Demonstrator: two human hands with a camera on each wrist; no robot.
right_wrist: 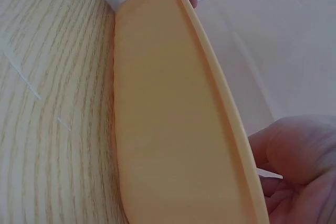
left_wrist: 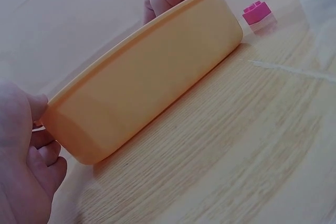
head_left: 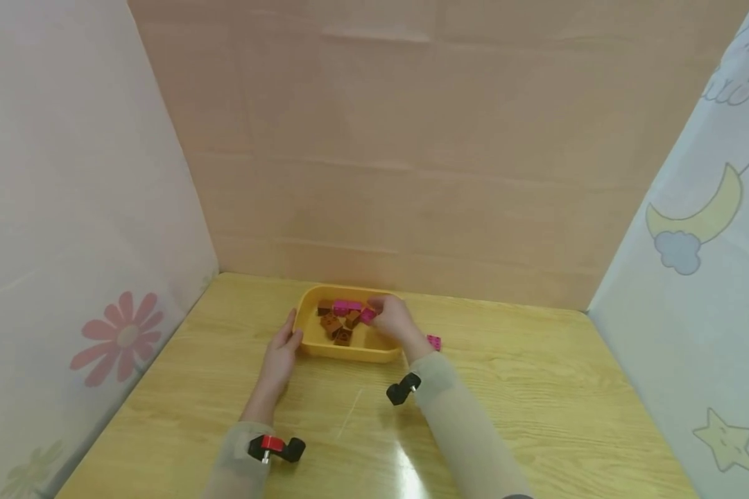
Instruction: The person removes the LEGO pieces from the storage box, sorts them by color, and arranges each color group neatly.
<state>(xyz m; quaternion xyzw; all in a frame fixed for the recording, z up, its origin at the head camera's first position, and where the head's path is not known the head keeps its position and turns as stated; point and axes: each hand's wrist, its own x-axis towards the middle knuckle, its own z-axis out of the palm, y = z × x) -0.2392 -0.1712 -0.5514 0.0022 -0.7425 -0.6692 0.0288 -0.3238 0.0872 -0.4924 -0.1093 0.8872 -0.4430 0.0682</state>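
Observation:
A yellow plastic tray point(head_left: 349, 353) stands on the table, holding several brown toy bricks point(head_left: 331, 326) and pink toy bricks point(head_left: 347, 306). My left hand point(head_left: 281, 353) grips its left end, the thumb at the rim and the other fingers against the outside, as the left wrist view shows. Over the right part of the tray, my right hand point(head_left: 394, 320) reaches in with its fingers bent and pinches a pink brick point(head_left: 367, 315) at the fingertips. In the right wrist view the tray's wall point(right_wrist: 173, 108) hides those fingertips. Another pink brick point(left_wrist: 256, 12) lies outside, right of the tray.
The wooden table point(head_left: 524, 402) reaches back to a tan paper-like wall point(head_left: 387, 152). White printed cloths stand on the left point(head_left: 69, 173) and right point(head_left: 693, 312) sides. Black wrist mounts point(head_left: 402, 389) sit on both sleeves.

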